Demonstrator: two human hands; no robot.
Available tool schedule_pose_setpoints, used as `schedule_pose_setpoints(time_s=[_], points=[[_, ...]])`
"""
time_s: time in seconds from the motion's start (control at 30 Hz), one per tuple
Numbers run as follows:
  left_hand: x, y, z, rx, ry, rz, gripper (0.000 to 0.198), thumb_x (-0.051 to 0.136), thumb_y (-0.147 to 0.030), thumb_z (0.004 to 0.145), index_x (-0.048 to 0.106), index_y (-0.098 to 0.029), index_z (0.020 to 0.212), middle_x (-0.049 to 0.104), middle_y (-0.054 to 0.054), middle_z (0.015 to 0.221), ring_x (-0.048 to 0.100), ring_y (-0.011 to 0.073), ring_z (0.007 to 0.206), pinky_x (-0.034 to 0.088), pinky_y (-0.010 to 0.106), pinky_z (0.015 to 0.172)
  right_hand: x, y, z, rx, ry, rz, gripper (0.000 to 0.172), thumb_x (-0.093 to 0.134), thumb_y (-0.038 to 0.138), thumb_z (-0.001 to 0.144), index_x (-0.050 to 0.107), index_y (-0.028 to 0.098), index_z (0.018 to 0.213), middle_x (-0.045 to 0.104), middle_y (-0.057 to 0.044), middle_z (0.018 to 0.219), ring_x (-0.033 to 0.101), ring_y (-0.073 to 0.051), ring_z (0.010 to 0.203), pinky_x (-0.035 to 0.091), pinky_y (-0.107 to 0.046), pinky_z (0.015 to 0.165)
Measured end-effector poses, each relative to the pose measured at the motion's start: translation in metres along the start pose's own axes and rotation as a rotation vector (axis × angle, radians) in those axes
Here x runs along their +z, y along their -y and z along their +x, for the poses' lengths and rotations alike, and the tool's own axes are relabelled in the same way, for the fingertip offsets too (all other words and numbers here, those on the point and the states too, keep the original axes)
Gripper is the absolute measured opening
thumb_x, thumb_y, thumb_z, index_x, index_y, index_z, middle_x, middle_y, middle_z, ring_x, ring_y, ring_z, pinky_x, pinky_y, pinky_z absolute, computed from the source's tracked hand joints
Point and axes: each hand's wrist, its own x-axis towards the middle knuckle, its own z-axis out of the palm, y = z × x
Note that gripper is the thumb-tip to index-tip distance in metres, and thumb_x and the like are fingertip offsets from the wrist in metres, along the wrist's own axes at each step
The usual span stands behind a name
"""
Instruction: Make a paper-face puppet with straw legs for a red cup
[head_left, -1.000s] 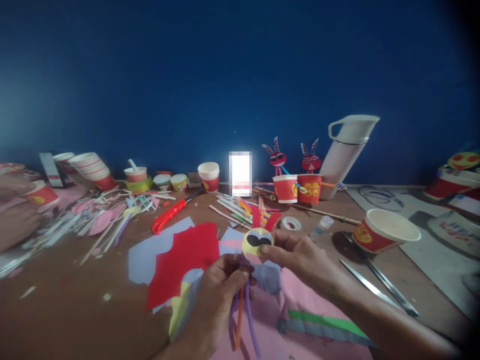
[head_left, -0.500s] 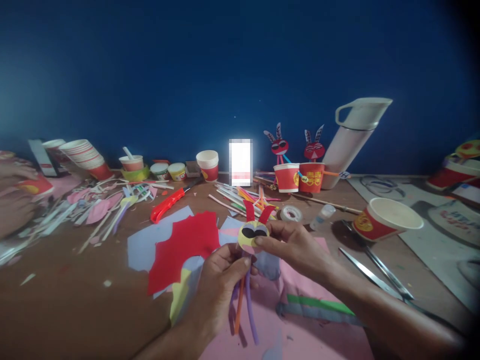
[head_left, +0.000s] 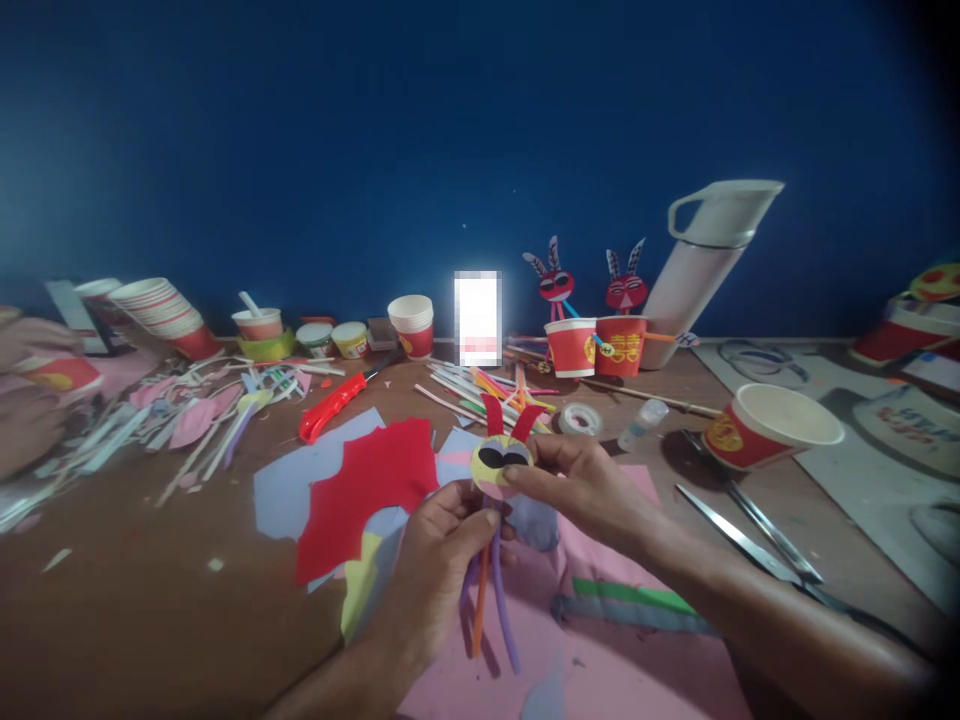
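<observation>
A small paper figure has a round yellow head with red ears, dark eyes and a pink mouth area. Below the head hang purple strips and an orange strip. My left hand is closed round the figure just under its head, thumb in front. From the right, my right hand pinches the edge of the head between thumb and fingers. Beneath both hands lies a pink sheet. Red felt on light blue paper is to the left.
Scissors and a tilted paper cup are at right. A red cutter and scattered strips lie left. Two red figures in cups and a flask stand behind. Another person's hand shows far left.
The whole view has shifted slightly, with things a little higher and farther left. Both hands keep the same hold on the figure. The other person's hand at far left has moved a little.
</observation>
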Motion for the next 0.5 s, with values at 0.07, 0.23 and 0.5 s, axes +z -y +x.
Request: schedule_pose_setpoints(time_s=[0.07, 0.23, 0.5], points=[[0.0005, -0.0006, 0.0003, 0.001, 0.005, -0.010, 0.015, 0.065, -0.018, 0.074, 0.060, -0.013, 0.088, 0.065, 0.004, 0.074, 0.061, 0.0124, 0.062, 0.049, 0.023, 0.059, 0.0003, 0.0002, -0.0001, 0.000, -0.002, -0.010, 0.014, 0.057, 0.027, 0.077, 0.062, 0.018, 0.068, 0.058, 0.001, 0.065, 0.049, -0.013, 0.062, 0.034, -0.025, 0.052], [0.0026, -0.0011, -0.0002, 0.010, 0.018, -0.039, 0.017, 0.067, -0.017, 0.073, 0.060, -0.013, 0.087, 0.065, 0.004, 0.074, 0.062, 0.0150, 0.068, 0.050, 0.023, 0.058, 0.0015, 0.0006, -0.0001, 0.015, 0.000, -0.016, 0.015, 0.058, 0.026, 0.077, 0.060, 0.018, 0.064, 0.057, 0.002, 0.062, 0.047, -0.012, 0.060, 0.034, -0.024, 0.051], [0.0022, 0.0001, -0.0012, 0.022, 0.023, -0.066, 0.017, 0.067, -0.020, 0.075, 0.060, -0.013, 0.090, 0.065, 0.005, 0.078, 0.063, 0.0160, 0.072, 0.049, 0.022, 0.056, 0.0028, 0.0036, -0.0005, 0.027, -0.027, -0.020, 0.017, 0.059, 0.024, 0.075, 0.058, 0.019, 0.059, 0.052, 0.003, 0.056, 0.044, -0.011, 0.055, 0.033, -0.023, 0.049]])
